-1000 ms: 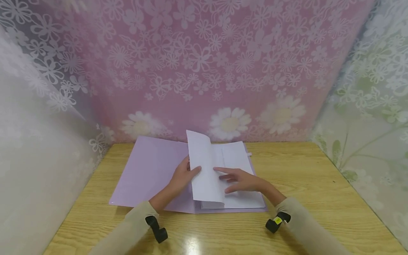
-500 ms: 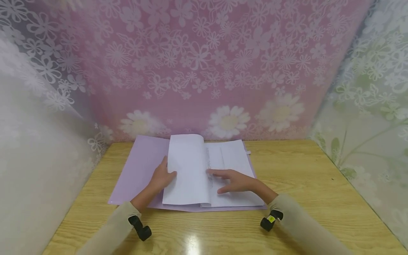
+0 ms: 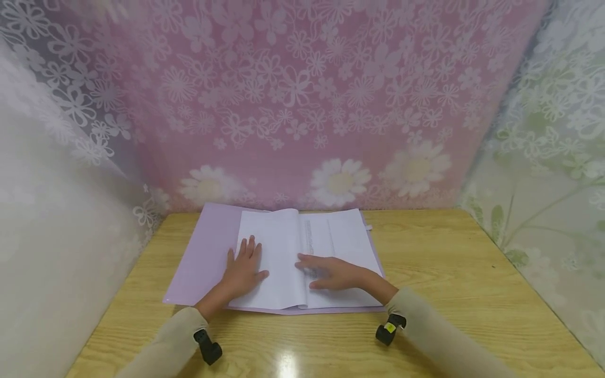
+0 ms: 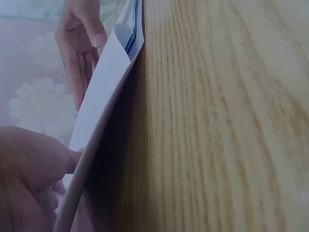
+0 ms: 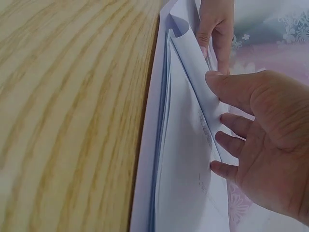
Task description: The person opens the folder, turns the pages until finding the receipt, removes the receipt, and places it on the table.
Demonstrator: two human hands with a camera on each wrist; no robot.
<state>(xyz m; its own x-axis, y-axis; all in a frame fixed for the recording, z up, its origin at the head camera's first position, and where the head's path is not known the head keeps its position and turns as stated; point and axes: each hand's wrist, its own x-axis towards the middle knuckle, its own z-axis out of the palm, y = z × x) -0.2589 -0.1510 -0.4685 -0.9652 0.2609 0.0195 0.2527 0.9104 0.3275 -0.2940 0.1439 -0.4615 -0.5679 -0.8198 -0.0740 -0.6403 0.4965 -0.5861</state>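
A light purple folder (image 3: 208,252) lies open on the table with a stack of white paper inside. One white sheet (image 3: 279,236) is turned over to the left, its bend curling up along the middle. My left hand (image 3: 243,273) rests flat with spread fingers on that sheet's left part. My right hand (image 3: 335,273) reaches over the right-hand page (image 3: 350,231), fingertips at the curled bend. In the right wrist view its fingers (image 5: 231,145) are parted, near the bend. Small printed text shows on the right-hand page.
The folder lies on a wood-grain table (image 3: 425,252). A pink flowered curtain (image 3: 264,131) stands behind the table, with pale flowered sheeting at both sides. A small white tab (image 3: 369,228) sticks out at the folder's right edge.
The sheet my left hand gripped has swung left and down onto the left side. My left hand now lies flat on it. My right hand has moved slightly left to the bend.
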